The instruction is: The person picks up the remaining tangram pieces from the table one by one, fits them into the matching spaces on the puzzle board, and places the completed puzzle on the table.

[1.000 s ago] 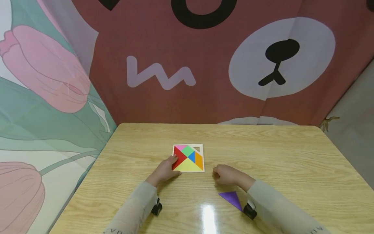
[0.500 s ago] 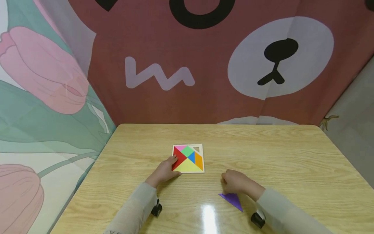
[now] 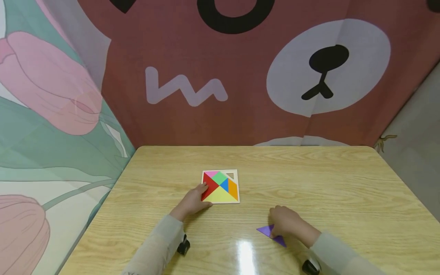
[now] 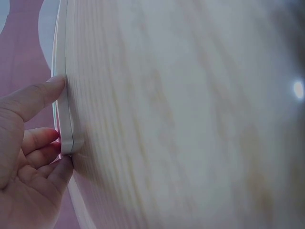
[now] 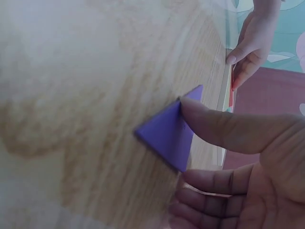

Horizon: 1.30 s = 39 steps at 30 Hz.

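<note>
My left hand [image 3: 192, 200] holds the near left corner of a square tangram tray [image 3: 235, 176]. In the left wrist view its thumb [image 4: 43, 95] presses the tray's near side, while other fingers reach round the corner. Red, yellow, pink, green, blue and orange pieces fill most of the tray; its far right corner shows a white recess with a triangular hole. To the right and nearer, my right hand [image 3: 287, 221] pinches a purple triangle [image 5: 167, 136] on the table. Its thumb [image 5: 209, 119] is at one edge, and the index fingertip is at the opposite corner.
The wooden table [image 3: 326, 179] runs back to a brown cloth [image 3: 240, 122] printed with a bear face. A flower-printed cloth [image 3: 62, 152] hangs along the left side. Light glares off the tabletop [image 3: 245, 256] near the front.
My right hand has moved right and nearer, from beyond the purple triangle to over it, and now takes hold of it. My left hand stays at the tray.
</note>
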### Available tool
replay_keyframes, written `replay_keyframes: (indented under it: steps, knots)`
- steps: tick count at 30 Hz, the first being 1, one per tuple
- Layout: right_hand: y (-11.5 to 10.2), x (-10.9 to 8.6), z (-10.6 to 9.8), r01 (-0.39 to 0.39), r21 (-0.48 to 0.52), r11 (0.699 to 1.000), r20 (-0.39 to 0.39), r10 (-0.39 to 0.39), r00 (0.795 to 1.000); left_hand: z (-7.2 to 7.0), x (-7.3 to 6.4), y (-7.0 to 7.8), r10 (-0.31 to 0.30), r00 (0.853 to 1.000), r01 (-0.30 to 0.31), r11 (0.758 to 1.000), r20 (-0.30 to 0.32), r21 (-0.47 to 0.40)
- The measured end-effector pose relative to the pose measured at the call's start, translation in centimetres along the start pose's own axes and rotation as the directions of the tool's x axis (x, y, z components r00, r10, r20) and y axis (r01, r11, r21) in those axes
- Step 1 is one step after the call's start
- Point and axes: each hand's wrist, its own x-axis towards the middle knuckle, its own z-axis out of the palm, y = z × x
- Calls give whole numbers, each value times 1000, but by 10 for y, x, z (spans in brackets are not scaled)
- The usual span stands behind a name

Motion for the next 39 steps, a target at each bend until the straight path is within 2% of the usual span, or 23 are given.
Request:
replay_keyframes:
  steps: [5, 14, 19, 29, 39]
  knots:
    - [0, -2, 2, 1, 52, 999, -4, -1, 1000, 1, 0, 0, 9, 1000, -9, 1000, 1, -3]
    - [5, -8, 6, -30, 84, 996, -70, 35, 997, 0, 1, 0, 6, 1000, -6, 1000, -2, -2]
    - [5, -9, 10, -36, 150, 988, -99, 51, 994, -2, 0, 2, 14, 1000, -14, 1000, -4, -11]
    - [5, -10, 21, 64, 344, 937, -158, -10, 987, -1, 2, -1, 8, 1000, -8, 1000, 2, 6]
    - [8, -14, 29, 191, 388, 902, -159, -138, 977, -2, -1, 1, 9, 1000, -9, 1000, -4, 13]
